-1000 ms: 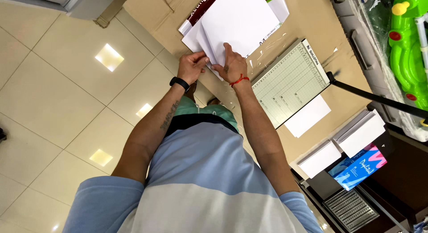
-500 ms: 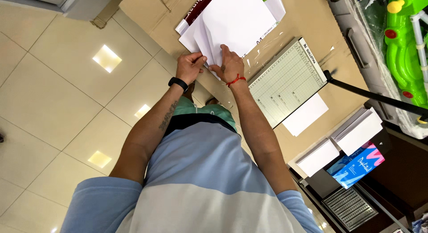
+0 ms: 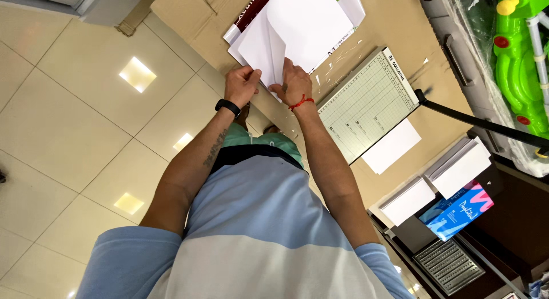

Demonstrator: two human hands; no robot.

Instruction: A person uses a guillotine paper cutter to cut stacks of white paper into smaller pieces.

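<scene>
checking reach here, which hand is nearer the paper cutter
Right. The right hand, pressing on the white sheets, sits just beside the paper cutter; the left hand grips the sheets' edge on the far side.

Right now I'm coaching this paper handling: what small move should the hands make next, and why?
Probably square the sheets. The left hand and right hand pinch the near edges of loose white sheets that fan out unevenly over the cardboard surface, so tapping the edges together looks sensible before anything else.
</scene>
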